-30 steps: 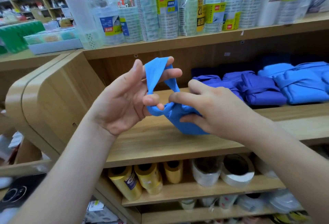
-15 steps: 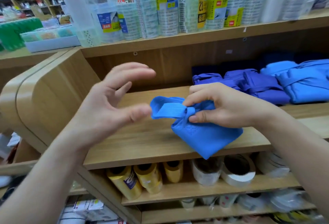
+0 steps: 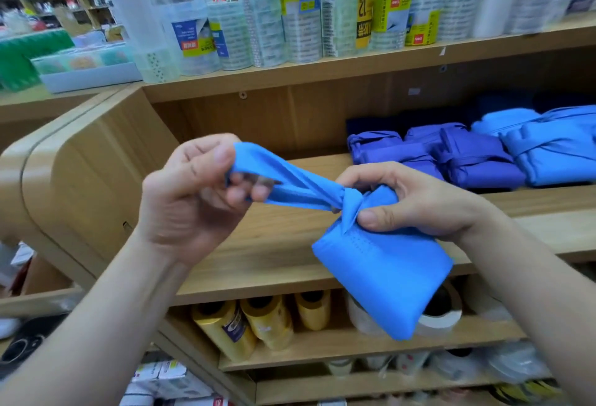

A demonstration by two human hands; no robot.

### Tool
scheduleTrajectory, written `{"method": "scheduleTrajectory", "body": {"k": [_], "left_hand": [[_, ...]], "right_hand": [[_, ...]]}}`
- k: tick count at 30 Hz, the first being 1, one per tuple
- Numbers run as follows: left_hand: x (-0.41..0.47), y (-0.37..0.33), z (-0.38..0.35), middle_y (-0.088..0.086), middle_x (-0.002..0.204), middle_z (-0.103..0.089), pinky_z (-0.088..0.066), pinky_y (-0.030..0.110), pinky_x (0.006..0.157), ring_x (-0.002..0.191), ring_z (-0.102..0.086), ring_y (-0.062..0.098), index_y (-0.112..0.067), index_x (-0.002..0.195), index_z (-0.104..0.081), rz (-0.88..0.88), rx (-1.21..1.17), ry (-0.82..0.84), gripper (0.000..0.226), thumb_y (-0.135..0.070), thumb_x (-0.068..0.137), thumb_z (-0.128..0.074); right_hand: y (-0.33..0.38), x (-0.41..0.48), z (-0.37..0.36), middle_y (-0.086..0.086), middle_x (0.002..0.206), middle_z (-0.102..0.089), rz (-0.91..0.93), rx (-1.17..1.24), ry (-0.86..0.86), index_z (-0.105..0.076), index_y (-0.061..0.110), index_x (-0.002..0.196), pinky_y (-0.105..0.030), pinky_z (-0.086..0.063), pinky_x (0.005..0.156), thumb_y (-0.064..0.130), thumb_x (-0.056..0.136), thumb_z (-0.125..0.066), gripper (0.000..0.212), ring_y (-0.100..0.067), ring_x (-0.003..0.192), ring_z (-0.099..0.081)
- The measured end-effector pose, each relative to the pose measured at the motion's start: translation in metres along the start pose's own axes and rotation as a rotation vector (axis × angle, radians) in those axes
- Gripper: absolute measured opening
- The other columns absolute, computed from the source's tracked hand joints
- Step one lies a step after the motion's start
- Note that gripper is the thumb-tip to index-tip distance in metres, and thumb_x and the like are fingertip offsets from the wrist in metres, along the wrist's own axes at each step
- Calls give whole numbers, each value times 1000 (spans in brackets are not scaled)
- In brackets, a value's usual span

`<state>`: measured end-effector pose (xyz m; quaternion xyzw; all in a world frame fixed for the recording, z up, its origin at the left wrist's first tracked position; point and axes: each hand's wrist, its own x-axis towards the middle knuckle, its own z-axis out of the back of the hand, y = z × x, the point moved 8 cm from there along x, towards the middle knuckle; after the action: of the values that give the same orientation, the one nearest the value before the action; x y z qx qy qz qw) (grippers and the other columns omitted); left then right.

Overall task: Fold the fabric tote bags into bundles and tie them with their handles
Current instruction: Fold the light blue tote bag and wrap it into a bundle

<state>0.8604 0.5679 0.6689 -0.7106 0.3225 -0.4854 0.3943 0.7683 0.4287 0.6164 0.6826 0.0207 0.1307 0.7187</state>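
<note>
A folded bright blue tote bag (image 3: 383, 273) hangs in the air in front of the wooden shelf (image 3: 277, 244). Its handle (image 3: 290, 185) stretches taut to the left from a knot (image 3: 346, 199) at the bundle's top. My left hand (image 3: 190, 193) grips the handle's loop end with curled fingers. My right hand (image 3: 416, 201) pinches the bundle right beside the knot, thumb below and fingers above.
Tied purple bundles (image 3: 451, 160) and light blue bundles (image 3: 548, 147) lie on the same shelf at the right. Packaged rolls (image 3: 306, 15) stand on the shelf above. Yellow rolls (image 3: 258, 322) and tape rolls (image 3: 442, 312) fill the shelf below.
My left hand, open half a second ago, has taken the handle and pulled it out to the left. The bundle has lifted off the shelf and hangs from my right hand.
</note>
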Motion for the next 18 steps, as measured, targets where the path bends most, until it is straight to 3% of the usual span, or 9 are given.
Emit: {"method": "scheduleTrajectory", "body": {"k": [2, 4, 8, 11, 14, 16, 18], "left_hand": [[5, 2, -8, -5, 60, -59, -54, 26, 75, 58, -58, 10, -6, 83, -66, 7, -171, 51, 25, -29, 78, -74], [8, 7, -12, -3, 74, -58, -54, 28, 76, 59, -55, 6, 0, 106, -64, 67, -246, 87, 41, -32, 81, -72], [10, 12, -16, 12, 118, -56, -56, 27, 76, 67, -54, 6, 8, 139, -39, 176, -316, 180, 79, -36, 83, -72], [14, 12, -13, 16, 140, -49, -57, 25, 75, 68, -51, 5, 7, 145, -33, 227, -208, 185, 94, -45, 79, -74], [20, 11, -12, 13, 142, -49, -55, 21, 74, 68, -49, 3, 3, 145, -36, 237, -132, 172, 97, -50, 74, -76], [25, 9, -15, 14, 144, -46, -55, 21, 74, 69, -51, 2, 4, 145, -34, 222, -124, 171, 99, -51, 73, -76], [26, 11, -21, 16, 146, -44, -55, 22, 73, 69, -53, 3, 5, 146, -31, 204, -167, 187, 100, -47, 74, -76]], "right_hand": [[-2, 2, -8, 9, 91, -68, 23, 96, 35, -71, 26, 101, -18, -53, 70, 39, 72, -82, 35, -4, 79, -65], [-1, 1, -8, 10, 92, -68, 39, 135, 42, -69, 28, 108, -19, -54, 71, 38, 72, -82, 39, -4, 80, -66], [-2, -7, 4, -8, 90, -57, -6, -1, -46, -51, 38, 133, -26, -54, 72, 23, 72, -85, 72, -15, 78, -62], [18, -14, 5, -6, 88, -55, 15, -381, -182, -35, 57, 138, -27, -53, 72, 7, 72, -85, 96, -12, 73, -59], [42, -17, -4, 4, 97, -56, 18, -1013, -317, -6, 76, 135, -34, -53, 74, 16, 74, -84, 116, -9, 70, -57], [50, -13, -16, 2, 95, -51, 99, -1400, -369, 6, 70, 139, -44, -53, 64, 21, 76, -80, 118, -21, 63, -55], [48, -10, -20, 2, 83, -37, 180, -1620, -427, -7, 57, 148, -41, -45, 43, 23, 76, -79, 107, -23, 48, -43]]}}
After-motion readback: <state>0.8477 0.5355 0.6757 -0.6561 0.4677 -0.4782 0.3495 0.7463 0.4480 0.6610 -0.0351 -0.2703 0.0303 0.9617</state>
